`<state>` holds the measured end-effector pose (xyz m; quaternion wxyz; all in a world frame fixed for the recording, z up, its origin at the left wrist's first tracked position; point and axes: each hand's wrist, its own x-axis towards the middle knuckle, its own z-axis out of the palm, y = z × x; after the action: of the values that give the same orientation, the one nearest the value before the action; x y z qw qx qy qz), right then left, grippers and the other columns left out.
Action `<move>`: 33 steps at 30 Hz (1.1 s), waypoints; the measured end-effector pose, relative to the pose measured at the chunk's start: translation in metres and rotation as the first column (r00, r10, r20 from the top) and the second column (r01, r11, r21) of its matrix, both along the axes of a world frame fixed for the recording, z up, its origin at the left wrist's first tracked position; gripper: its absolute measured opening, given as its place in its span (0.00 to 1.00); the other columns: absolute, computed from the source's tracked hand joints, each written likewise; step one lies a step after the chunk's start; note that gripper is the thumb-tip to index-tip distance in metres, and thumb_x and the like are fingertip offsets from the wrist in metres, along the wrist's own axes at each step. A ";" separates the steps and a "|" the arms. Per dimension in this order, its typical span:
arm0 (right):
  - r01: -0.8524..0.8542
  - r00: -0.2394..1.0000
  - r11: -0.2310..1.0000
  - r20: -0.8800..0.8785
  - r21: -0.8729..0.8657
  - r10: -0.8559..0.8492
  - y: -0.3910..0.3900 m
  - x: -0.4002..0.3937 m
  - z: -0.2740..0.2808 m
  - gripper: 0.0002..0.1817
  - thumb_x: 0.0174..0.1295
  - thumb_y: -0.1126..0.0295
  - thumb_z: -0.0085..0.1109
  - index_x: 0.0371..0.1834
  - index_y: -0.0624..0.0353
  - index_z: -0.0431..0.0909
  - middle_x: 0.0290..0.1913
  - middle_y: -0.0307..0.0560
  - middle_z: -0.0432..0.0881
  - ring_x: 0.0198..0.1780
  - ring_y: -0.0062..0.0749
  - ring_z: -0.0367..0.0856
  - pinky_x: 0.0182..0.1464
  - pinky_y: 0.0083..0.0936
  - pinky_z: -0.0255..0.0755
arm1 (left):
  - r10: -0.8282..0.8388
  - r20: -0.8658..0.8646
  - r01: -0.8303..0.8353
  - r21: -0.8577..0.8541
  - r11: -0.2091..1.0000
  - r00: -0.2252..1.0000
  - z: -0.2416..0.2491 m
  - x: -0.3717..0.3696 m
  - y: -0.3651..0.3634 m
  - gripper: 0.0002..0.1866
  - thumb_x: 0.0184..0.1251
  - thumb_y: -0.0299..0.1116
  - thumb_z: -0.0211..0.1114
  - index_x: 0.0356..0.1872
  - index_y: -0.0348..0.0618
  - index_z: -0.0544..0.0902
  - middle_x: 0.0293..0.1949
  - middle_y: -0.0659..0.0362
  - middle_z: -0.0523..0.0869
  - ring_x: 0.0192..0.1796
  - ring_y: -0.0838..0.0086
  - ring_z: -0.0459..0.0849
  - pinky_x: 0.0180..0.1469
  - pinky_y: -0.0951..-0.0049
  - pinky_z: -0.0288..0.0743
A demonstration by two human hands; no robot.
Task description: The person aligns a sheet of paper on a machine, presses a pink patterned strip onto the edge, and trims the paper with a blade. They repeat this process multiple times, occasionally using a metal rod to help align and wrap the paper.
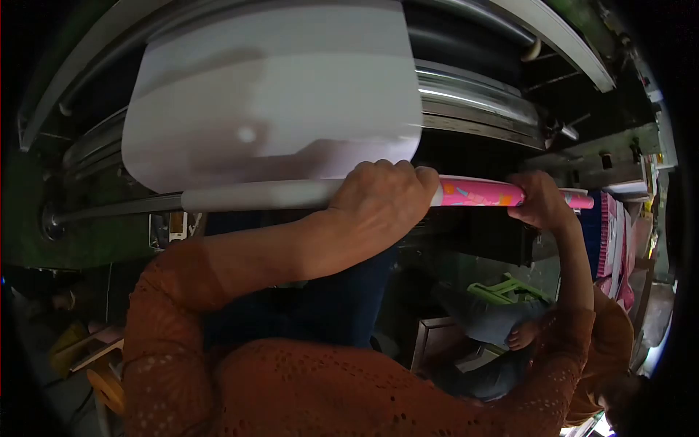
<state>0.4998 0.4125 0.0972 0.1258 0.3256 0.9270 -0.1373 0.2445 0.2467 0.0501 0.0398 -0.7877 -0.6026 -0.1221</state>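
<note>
A wide white sheet (291, 95) hangs from the machine down to a long horizontal bar. On the bar, a white roll (255, 194) covers the middle part, and bare metal shows at the left. My left hand (386, 193) is wrapped round the roll near the sheet's lower right corner. Just right of it lies a pink patterned roll (477, 192), in line with the white one. My right hand (540, 200) grips the pink roll near its right end, fingers closed round it. Its tip sticks out beyond the hand.
Metal rollers (480, 102) and dark rollers span the machine behind the bar. At the lower right sits another person (608, 335), with a green stool (510, 289) close by. Stacked pink and blue material (615, 247) stands at the right. A wooden piece (105, 390) is at the lower left.
</note>
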 end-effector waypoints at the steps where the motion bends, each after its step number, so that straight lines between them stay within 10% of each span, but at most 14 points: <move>1: 0.015 1.000 0.997 0.016 0.075 -0.017 0.011 0.024 -0.003 0.13 0.40 0.69 0.67 0.30 0.60 0.79 0.29 0.56 0.81 0.37 0.58 0.80 0.38 0.43 0.73 | -0.018 0.019 0.017 0.059 0.998 1.000 -0.005 0.021 0.015 0.11 0.59 0.37 0.67 0.32 0.43 0.75 0.21 0.58 0.79 0.22 0.70 0.82 0.22 0.72 0.75; 10: 0.158 0.982 0.894 0.029 0.419 -0.187 0.083 0.187 -0.021 0.16 0.41 0.70 0.67 0.37 0.58 0.81 0.37 0.56 0.83 0.42 0.58 0.80 0.43 0.44 0.74 | -0.012 0.115 -0.002 0.128 0.992 0.993 -0.009 0.161 0.103 0.09 0.59 0.34 0.66 0.34 0.41 0.77 0.25 0.55 0.83 0.26 0.68 0.85 0.23 0.71 0.77; 16: 0.282 0.958 0.871 -0.166 0.402 -0.233 0.045 0.206 -0.014 0.15 0.41 0.72 0.68 0.36 0.58 0.81 0.35 0.55 0.82 0.42 0.58 0.80 0.42 0.45 0.73 | 0.060 -0.068 -0.050 0.147 0.988 0.996 -0.008 0.011 0.003 0.18 0.53 0.46 0.71 0.35 0.48 0.75 0.29 0.60 0.80 0.33 0.67 0.83 0.32 0.69 0.77; 23: 0.265 0.961 0.784 -0.223 0.561 -0.165 -0.016 0.233 -0.021 0.12 0.47 0.67 0.68 0.35 0.56 0.79 0.34 0.54 0.82 0.41 0.55 0.80 0.42 0.47 0.70 | 0.477 -0.241 -0.435 0.211 0.876 0.845 -0.023 -0.246 -0.188 0.26 0.43 0.28 0.74 0.46 0.45 0.75 0.44 0.53 0.78 0.50 0.55 0.76 0.53 0.55 0.69; 33: 0.670 0.703 0.254 -0.488 0.698 -0.517 -0.066 0.261 -0.020 0.28 0.45 0.64 0.72 0.50 0.59 0.73 0.46 0.54 0.80 0.50 0.47 0.78 0.49 0.38 0.71 | 0.694 0.037 -0.608 0.517 0.602 0.719 -0.023 -0.277 -0.249 0.27 0.50 0.31 0.71 0.54 0.43 0.74 0.53 0.50 0.75 0.60 0.53 0.72 0.67 0.49 0.59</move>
<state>0.7603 0.3468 0.0769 -0.1829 0.6553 0.6837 0.2642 -0.0327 -0.0026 0.0275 0.3321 -0.4819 -0.7901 -0.1822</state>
